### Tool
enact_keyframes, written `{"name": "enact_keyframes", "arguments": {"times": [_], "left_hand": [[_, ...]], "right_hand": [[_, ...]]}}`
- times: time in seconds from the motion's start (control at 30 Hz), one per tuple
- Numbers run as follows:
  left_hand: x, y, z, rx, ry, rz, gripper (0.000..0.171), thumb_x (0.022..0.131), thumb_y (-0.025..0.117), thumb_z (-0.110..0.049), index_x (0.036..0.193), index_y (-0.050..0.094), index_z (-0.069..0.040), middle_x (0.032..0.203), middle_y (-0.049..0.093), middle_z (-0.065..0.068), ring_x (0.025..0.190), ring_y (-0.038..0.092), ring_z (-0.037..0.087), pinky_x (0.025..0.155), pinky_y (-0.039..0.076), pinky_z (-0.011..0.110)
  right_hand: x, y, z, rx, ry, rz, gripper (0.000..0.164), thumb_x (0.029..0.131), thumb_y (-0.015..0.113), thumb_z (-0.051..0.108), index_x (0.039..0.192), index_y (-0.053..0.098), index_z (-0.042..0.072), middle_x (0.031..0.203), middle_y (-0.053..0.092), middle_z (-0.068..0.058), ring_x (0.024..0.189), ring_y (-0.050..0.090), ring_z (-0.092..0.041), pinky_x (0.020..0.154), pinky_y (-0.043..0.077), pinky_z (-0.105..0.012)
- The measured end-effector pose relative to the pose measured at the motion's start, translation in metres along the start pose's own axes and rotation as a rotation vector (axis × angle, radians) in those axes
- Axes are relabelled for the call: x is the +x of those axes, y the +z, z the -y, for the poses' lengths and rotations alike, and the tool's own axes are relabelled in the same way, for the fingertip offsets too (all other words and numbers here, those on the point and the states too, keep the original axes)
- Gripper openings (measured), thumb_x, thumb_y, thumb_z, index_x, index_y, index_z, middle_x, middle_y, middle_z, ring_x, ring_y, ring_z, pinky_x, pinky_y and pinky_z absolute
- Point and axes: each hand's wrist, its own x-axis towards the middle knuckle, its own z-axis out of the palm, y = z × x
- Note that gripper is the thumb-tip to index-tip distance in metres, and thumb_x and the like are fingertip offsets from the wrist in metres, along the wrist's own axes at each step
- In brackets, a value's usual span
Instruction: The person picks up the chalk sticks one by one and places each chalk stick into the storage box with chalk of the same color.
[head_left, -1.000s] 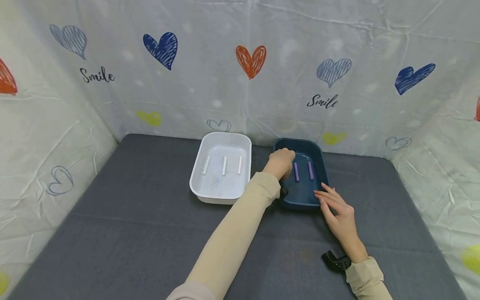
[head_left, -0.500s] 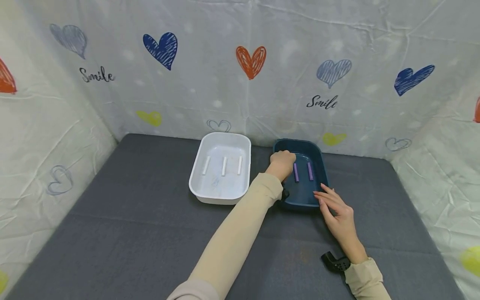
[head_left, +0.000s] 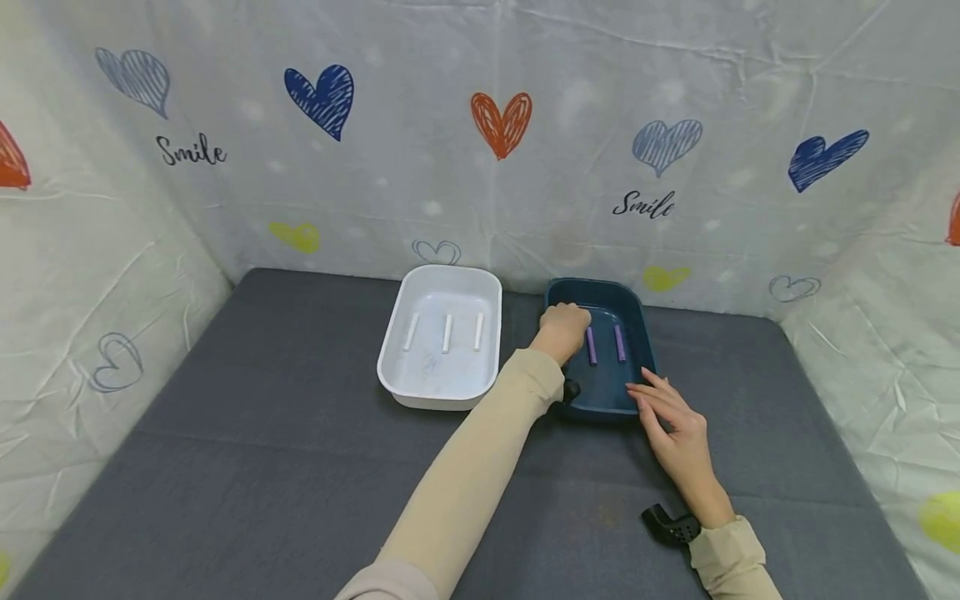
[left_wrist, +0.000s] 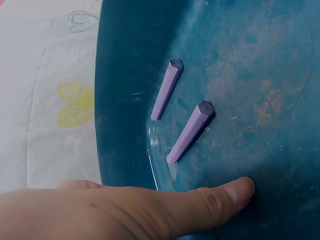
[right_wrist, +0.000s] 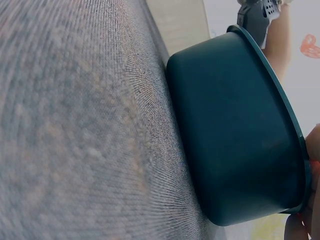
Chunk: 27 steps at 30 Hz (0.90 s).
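Note:
My left hand (head_left: pixel 564 327) reaches down into the left side of a dark blue tray (head_left: pixel 600 397). Its thumb lies straight in the left wrist view, while the other fingers are mostly hidden; whether they hold anything does not show. Beside this hand, two purple chalk sticks (left_wrist: pixel 192 131) lie apart on the tray floor. At the tray's near right corner, my right hand (head_left: pixel 678 433) holds the rim, fingertips over the edge and thumb outside. In the right wrist view, fingers (right_wrist: pixel 314 145) show at the rim of the upright tray.
Left of the blue tray stands a white tray (head_left: pixel 442 385) holding three white chalk sticks (head_left: pixel 447 333). Both sit on a dark grey cloth-covered table (head_left: pixel 247 467), close to a heart-printed backdrop (head_left: pixel 420 167). My left forearm (head_left: pixel 465 467) crosses in front of the trays.
My left hand has shifted slightly down within the blue tray and then stays nearly still. The right hand keeps its place at the rim; chalk sticks in view have not moved.

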Motion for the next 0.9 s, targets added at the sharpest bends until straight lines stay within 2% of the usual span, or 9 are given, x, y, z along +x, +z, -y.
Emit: {"name": "enact_keyframes", "arguments": {"times": [0.1, 0.17, 0.3, 0.6, 0.8, 0.9], "left_hand": [[-0.002, 0.0, -0.001, 0.006, 0.012, -0.002, 0.03, 0.101, 0.057, -0.013, 0.129, 0.066, -0.021, 0.13, 0.061, 0.003, 0.113, 0.059, 0.024, 0.096, 0.05, 0.037], [-0.012, -0.006, -0.002, 0.006, 0.012, 0.013, 0.032, 0.103, 0.055, -0.013, 0.132, 0.064, -0.021, 0.133, 0.06, 0.003, 0.117, 0.058, 0.023, 0.099, 0.048, 0.037], [-0.019, -0.009, -0.002, -0.003, 0.021, -0.002, 0.031, 0.103, 0.055, -0.012, 0.131, 0.064, -0.02, 0.133, 0.06, 0.003, 0.117, 0.057, 0.023, 0.1, 0.046, 0.038], [-0.018, -0.007, 0.0, 0.011, 0.047, -0.015, 0.031, 0.103, 0.054, -0.011, 0.131, 0.065, -0.019, 0.131, 0.062, 0.003, 0.117, 0.058, 0.022, 0.102, 0.045, 0.036], [-0.018, -0.007, 0.001, 0.022, 0.062, -0.017, 0.032, 0.101, 0.058, -0.009, 0.131, 0.065, -0.018, 0.133, 0.061, 0.005, 0.121, 0.056, 0.024, 0.105, 0.044, 0.038], [-0.018, -0.007, 0.001, 0.016, 0.068, -0.024, 0.032, 0.097, 0.063, -0.007, 0.128, 0.066, -0.016, 0.132, 0.061, 0.005, 0.122, 0.056, 0.024, 0.106, 0.043, 0.038]], "right_hand": [[-0.001, 0.0, -0.001, 0.003, -0.002, -0.002, 0.023, 0.086, 0.065, -0.014, 0.104, 0.076, -0.005, 0.108, 0.072, -0.021, 0.124, 0.057, -0.036, 0.117, 0.03, -0.04], [-0.001, 0.0, -0.001, 0.004, -0.004, -0.002, 0.022, 0.086, 0.065, -0.014, 0.104, 0.076, -0.005, 0.107, 0.072, -0.021, 0.124, 0.057, -0.037, 0.117, 0.029, -0.04], [-0.001, 0.0, -0.001, 0.008, -0.007, -0.006, 0.023, 0.085, 0.065, -0.014, 0.103, 0.076, -0.005, 0.107, 0.072, -0.022, 0.123, 0.057, -0.037, 0.117, 0.03, -0.04], [0.0, 0.0, 0.0, 0.007, -0.011, -0.008, 0.023, 0.085, 0.066, -0.014, 0.103, 0.076, -0.004, 0.108, 0.072, -0.019, 0.123, 0.058, -0.036, 0.116, 0.03, -0.038], [0.0, 0.001, -0.002, 0.004, -0.007, -0.007, 0.023, 0.086, 0.065, -0.013, 0.103, 0.076, -0.004, 0.107, 0.072, -0.02, 0.124, 0.057, -0.036, 0.116, 0.03, -0.038], [0.002, 0.001, 0.005, -0.005, -0.013, -0.017, 0.023, 0.083, 0.065, -0.018, 0.101, 0.075, -0.007, 0.105, 0.072, -0.022, 0.12, 0.058, -0.04, 0.116, 0.03, -0.036]]}}
